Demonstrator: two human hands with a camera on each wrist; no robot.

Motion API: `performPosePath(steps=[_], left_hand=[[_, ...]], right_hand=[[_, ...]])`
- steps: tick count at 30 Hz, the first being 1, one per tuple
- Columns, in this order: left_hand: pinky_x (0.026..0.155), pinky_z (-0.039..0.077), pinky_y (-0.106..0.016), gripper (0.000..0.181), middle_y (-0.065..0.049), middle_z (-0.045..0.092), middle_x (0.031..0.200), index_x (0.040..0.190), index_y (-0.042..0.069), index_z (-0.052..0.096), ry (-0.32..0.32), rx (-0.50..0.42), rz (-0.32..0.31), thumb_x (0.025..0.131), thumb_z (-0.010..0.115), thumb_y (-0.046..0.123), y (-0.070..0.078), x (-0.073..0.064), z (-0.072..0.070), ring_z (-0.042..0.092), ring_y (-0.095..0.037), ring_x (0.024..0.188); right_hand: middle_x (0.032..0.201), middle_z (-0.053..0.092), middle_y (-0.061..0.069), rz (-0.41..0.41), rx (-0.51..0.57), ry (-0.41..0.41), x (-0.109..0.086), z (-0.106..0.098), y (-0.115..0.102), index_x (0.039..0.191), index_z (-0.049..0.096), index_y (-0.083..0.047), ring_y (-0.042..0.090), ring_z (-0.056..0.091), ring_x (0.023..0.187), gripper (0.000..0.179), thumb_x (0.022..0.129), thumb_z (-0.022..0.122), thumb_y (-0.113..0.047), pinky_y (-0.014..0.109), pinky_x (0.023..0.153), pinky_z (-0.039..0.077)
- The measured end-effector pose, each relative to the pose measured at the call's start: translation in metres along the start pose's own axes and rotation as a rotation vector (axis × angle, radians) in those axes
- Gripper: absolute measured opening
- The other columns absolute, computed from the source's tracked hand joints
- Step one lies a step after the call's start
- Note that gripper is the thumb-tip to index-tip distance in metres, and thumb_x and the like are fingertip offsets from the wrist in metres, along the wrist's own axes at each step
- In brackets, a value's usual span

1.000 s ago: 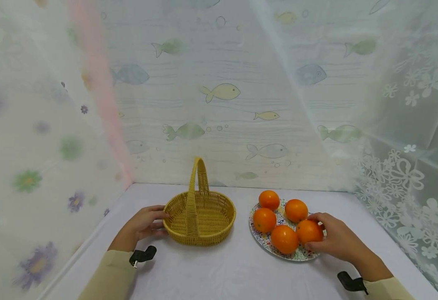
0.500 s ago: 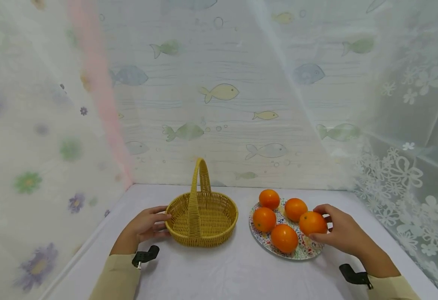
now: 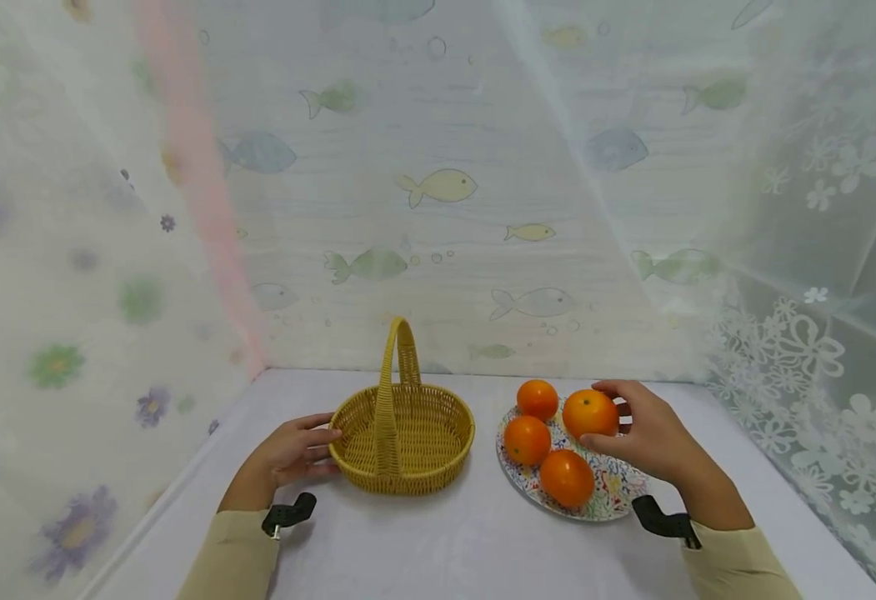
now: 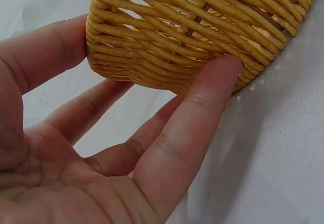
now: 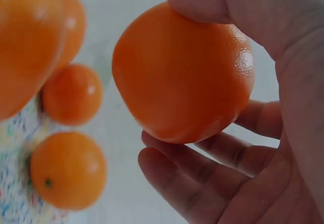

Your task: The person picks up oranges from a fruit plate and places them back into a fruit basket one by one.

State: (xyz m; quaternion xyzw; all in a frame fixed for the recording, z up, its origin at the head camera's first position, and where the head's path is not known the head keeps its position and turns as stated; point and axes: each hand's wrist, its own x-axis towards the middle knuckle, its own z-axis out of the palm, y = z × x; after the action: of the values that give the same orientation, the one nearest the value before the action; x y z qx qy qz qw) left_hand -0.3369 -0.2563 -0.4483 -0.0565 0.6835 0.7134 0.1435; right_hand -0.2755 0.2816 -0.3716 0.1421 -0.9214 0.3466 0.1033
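Note:
My right hand (image 3: 643,429) grips an orange (image 3: 591,414) between thumb and fingers, above the back right of a patterned plate (image 3: 621,492). In the right wrist view the held orange (image 5: 182,72) is apart from the other fruit. Oranges on the plate include a back one (image 3: 538,400), a left one (image 3: 527,441) and a front one (image 3: 568,478); the held orange hides another in the head view. My left hand (image 3: 291,454) touches the left side of a yellow wicker basket (image 3: 445,467), its fingers fairly straight. The left thumb (image 4: 187,133) rests on the woven wall.
The basket's tall handle (image 3: 387,408) arches over its bare inside. White cloth (image 3: 438,550) covers the table, with bare cloth between basket and plate. Printed curtains (image 3: 438,325) enclose the back and both sides.
My right hand has lifted an orange from the plate's right side and carried it left and toward the back. The left hand stays at the basket, which shows little movement.

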Motion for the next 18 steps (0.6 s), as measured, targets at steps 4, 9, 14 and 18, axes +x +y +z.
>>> performPosePath(steps=[4, 9, 14, 18], left_hand=[[0.091, 0.061, -0.053, 0.065, -0.022, 0.058, 0.145, 0.158, 0.006, 0.039, 0.008, 0.007, 0.006, 0.101, 0.068, 0.015, 0.0, 0.001, -0.001, 0.07, -0.028, 0.114], [0.093, 0.061, -0.054, 0.064, -0.021, 0.059, 0.144, 0.158, 0.006, 0.039, -0.001, -0.01, -0.001, 0.101, 0.068, 0.015, -0.002, 0.001, -0.002, 0.07, -0.029, 0.115], [0.094, 0.06, -0.055, 0.064, -0.022, 0.057, 0.146, 0.158, 0.006, 0.039, -0.005, -0.014, -0.001, 0.101, 0.067, 0.016, -0.005, 0.001, -0.002, 0.069, -0.029, 0.117], [0.094, 0.06, -0.055, 0.066, -0.022, 0.056, 0.147, 0.159, 0.006, 0.037, -0.008, -0.015, -0.005, 0.101, 0.068, 0.017, -0.007, 0.002, -0.003, 0.069, -0.029, 0.119]], right_hand=[[0.139, 0.057, 0.011, -0.008, 0.043, 0.0, 0.012, 0.004, -0.017, 0.143, 0.053, -0.015, 0.036, 0.06, 0.119, 0.077, 0.08, 0.089, -0.043, 0.042, 0.083, 0.065], [0.14, 0.059, 0.008, -0.019, 0.088, -0.022, 0.023, 0.012, -0.036, 0.144, 0.054, -0.017, 0.034, 0.059, 0.12, 0.076, 0.082, 0.088, -0.043, 0.041, 0.082, 0.064], [0.135, 0.061, 0.005, -0.004, 0.121, -0.03, 0.03, 0.02, -0.045, 0.143, 0.055, -0.02, 0.03, 0.06, 0.113, 0.075, 0.082, 0.087, -0.047, 0.035, 0.078, 0.06], [0.133, 0.062, 0.003, -0.003, 0.138, -0.035, 0.034, 0.027, -0.052, 0.142, 0.056, -0.022, 0.028, 0.06, 0.11, 0.074, 0.081, 0.087, -0.048, 0.032, 0.078, 0.057]])
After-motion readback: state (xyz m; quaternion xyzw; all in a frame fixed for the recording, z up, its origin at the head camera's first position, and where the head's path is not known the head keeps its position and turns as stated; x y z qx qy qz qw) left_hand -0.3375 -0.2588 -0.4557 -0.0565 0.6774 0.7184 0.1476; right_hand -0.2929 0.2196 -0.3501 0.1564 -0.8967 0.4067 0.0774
